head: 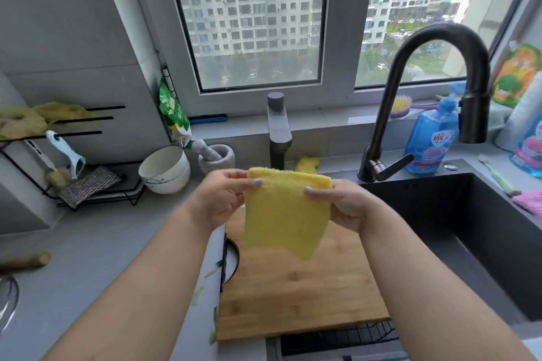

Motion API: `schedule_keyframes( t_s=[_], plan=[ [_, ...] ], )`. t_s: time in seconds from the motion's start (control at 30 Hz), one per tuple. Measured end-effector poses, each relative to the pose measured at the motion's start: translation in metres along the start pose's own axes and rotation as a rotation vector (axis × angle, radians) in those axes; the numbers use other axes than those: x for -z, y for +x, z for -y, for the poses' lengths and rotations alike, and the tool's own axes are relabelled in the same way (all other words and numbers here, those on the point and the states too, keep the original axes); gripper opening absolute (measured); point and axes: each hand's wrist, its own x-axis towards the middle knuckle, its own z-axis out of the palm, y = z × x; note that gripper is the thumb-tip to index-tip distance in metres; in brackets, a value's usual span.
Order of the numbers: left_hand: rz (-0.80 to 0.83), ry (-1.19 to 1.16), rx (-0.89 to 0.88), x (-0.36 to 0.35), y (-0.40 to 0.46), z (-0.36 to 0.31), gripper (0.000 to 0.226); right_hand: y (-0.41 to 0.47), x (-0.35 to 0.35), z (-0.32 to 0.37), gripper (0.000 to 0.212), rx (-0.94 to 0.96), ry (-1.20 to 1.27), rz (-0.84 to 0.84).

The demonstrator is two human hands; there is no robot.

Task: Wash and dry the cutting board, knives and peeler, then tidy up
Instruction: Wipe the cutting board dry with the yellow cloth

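Here my left hand (218,199) and right hand (343,205) pinch the folded yellow cloth (286,214) by its top corners, fingers clamped on it, above the cutting board (299,296) lying beside the sink (457,214).

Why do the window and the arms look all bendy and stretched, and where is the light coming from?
Head view: the wide lens bows the window frame and stretches the arms near the bottom edge; daylight comes through the window; the yellow cloth held by the left hand and right hand looks slightly soft.
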Motion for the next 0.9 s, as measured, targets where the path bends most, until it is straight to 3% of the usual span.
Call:
schedule_keyframes(
  t_s=[0.13, 0.27, 0.37, 0.43, 0.53, 0.67, 0.8, 0.9],
  plan=[
    [-0.159, 0.046, 0.099, -0.001, 0.014, 0.038, 0.014, 0.011, 0.007, -0.026, 0.024, 0.042, -0.004, -0.199],
    [-0.368, 0.359, 0.155, 0.012, 0.033, 0.076, 0.003, 0.024, 0.039, -0.042, 0.028, -0.020, -0.328, -0.560],
    [-0.532, 0.695, 0.295, 0.043, 0.047, 0.098, 0.020, 0.028, 0.075, -0.054, 0.041, -0.244, -0.736, -0.747],
    [-0.573, 0.773, 0.465, 0.054, 0.051, 0.109, 0.038, 0.028, 0.092, -0.066, 0.047, -0.384, -0.884, -0.832],
    [-0.559, 0.814, 0.620, 0.052, 0.057, 0.118, 0.052, 0.032, 0.104, -0.079, 0.048, -0.481, -0.932, -0.857],
    [-0.583, 0.760, 0.692, 0.040, 0.064, 0.116, 0.054, 0.039, 0.111, -0.088, 0.046, -0.448, -0.862, -0.800],
    [-0.568, 0.596, 0.558, 0.047, 0.076, 0.123, 0.063, 0.035, 0.115, -0.088, 0.043, -0.386, -0.808, -0.821],
    [-0.664, 0.451, 0.447, 0.051, 0.077, 0.121, 0.080, 0.026, 0.118, -0.079, 0.043, -0.378, -0.772, -0.881]
  ],
)
